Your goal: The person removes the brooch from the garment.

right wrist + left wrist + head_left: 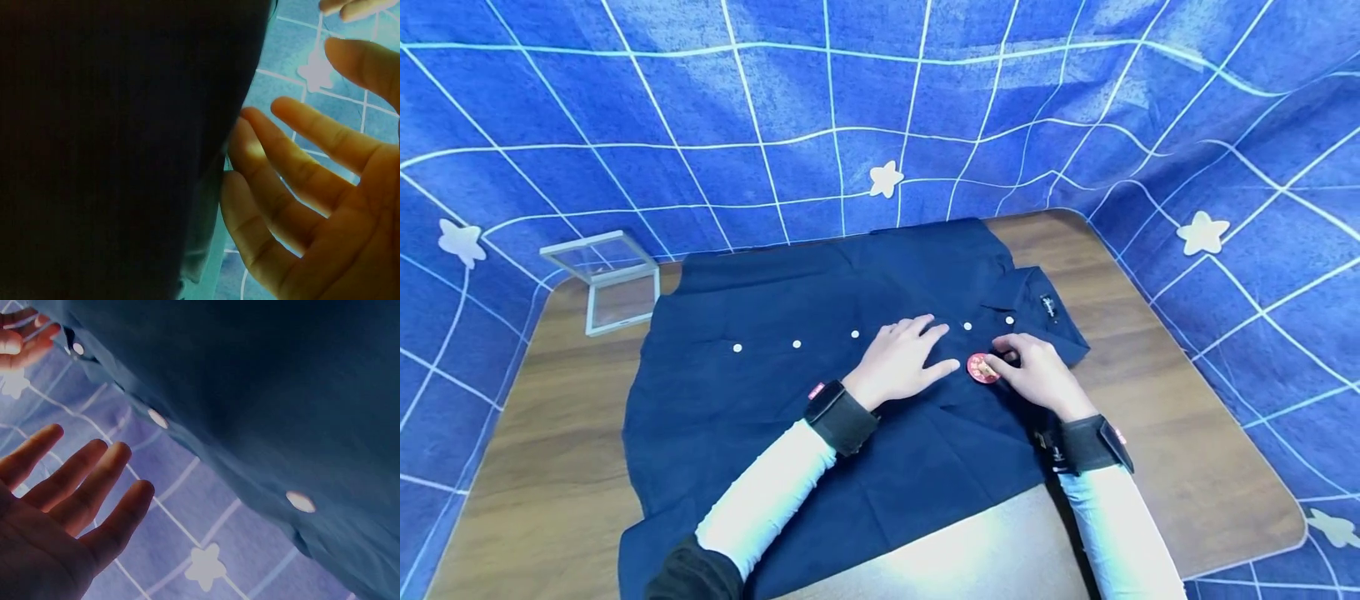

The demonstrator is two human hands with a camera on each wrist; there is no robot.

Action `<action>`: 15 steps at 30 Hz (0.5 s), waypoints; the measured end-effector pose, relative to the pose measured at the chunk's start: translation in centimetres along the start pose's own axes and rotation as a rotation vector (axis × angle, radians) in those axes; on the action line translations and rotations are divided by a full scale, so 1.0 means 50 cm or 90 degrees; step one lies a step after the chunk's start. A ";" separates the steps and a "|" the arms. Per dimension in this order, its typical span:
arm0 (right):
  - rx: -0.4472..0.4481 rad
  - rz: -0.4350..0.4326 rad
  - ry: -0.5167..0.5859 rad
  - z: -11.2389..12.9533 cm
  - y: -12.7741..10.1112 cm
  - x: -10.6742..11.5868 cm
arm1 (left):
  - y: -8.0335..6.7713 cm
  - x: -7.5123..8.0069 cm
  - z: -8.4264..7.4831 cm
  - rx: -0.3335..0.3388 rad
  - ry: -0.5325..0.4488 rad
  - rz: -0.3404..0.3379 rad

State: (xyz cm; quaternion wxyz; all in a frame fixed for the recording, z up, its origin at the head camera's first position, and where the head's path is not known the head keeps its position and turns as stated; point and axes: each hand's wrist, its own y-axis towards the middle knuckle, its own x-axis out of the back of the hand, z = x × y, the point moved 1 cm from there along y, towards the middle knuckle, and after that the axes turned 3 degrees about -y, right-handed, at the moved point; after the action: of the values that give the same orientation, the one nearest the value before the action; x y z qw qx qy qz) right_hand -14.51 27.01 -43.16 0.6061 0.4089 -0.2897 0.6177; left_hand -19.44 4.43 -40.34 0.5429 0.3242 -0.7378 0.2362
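Note:
A dark navy collared shirt (pixel 700 400) lies spread on the table, its row of white buttons (pixel 797 344) running across it in the head view. On the shirt below the collar (pixel 1033 304) rests a round red badge (pixel 977 367) with a light design. My right hand (pixel 1037 372) is beside it, the thumb overlapping the badge's right edge; in the right wrist view its fingers (pixel 300 169) are loosely bent and apart. My left hand (pixel 901 358) is over the shirt's middle, fingers spread, thumb pointing towards the badge. Several buttons (pixel 300 501) also show in the left wrist view.
A clear-windowed frame (pixel 621 302) with its lid raised stands at the table's back left. Around the shirt, wooden tabletop (pixel 1180 442) shows. A blue curtain (pixel 685 100) with white lines and stars hangs behind and at both sides.

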 end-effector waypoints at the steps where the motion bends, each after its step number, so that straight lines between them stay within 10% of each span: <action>1: 0.007 0.006 0.003 0.000 0.000 -0.001 | 0.005 -0.005 -0.007 -0.008 0.007 0.003; 15: 0.041 0.043 -0.023 -0.004 -0.005 -0.007 | 0.065 -0.062 -0.091 -0.086 0.118 0.040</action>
State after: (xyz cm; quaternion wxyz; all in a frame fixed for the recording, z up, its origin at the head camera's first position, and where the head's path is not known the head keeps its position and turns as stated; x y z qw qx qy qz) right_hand -14.31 27.01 -43.58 0.5663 0.4292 -0.2942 0.6392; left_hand -18.28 10.52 -41.92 0.6220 0.2402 -0.7083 0.2316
